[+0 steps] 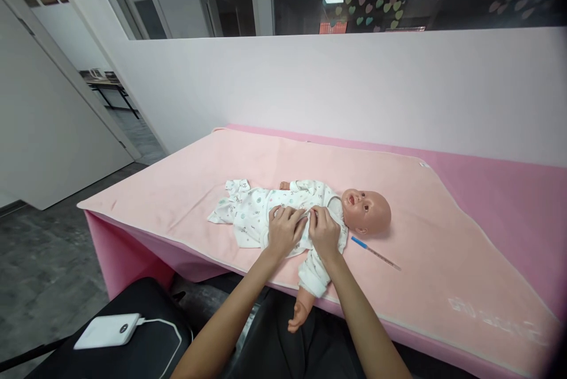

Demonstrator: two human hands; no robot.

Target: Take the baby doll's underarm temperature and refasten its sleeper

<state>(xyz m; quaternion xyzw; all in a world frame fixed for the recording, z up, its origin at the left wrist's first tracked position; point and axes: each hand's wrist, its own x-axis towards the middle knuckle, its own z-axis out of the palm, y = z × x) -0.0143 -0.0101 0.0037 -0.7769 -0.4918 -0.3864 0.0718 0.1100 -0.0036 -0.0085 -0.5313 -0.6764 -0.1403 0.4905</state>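
Note:
A baby doll (371,212) lies on its back with its head to the right, dressed in a white patterned baby top (254,208). At its chest, my left hand (284,230) has its fingers closed on the top's front edge. Close beside it, my right hand (324,231) pinches the same cloth near the collar. My hands hide the exact spot where the fingers meet the fabric. One doll arm (302,308) sticks out of a bunched sleeve over the table's near edge. Next to the doll's head is a thin glass thermometer (378,255) with a blue end.
A pale pink blanket (177,178) covers much of the table, over a darker pink cover (522,202). A white wall (332,90) with a window stands behind. At lower left, a white power bank (108,330) with a cable rests on a black chair (150,302).

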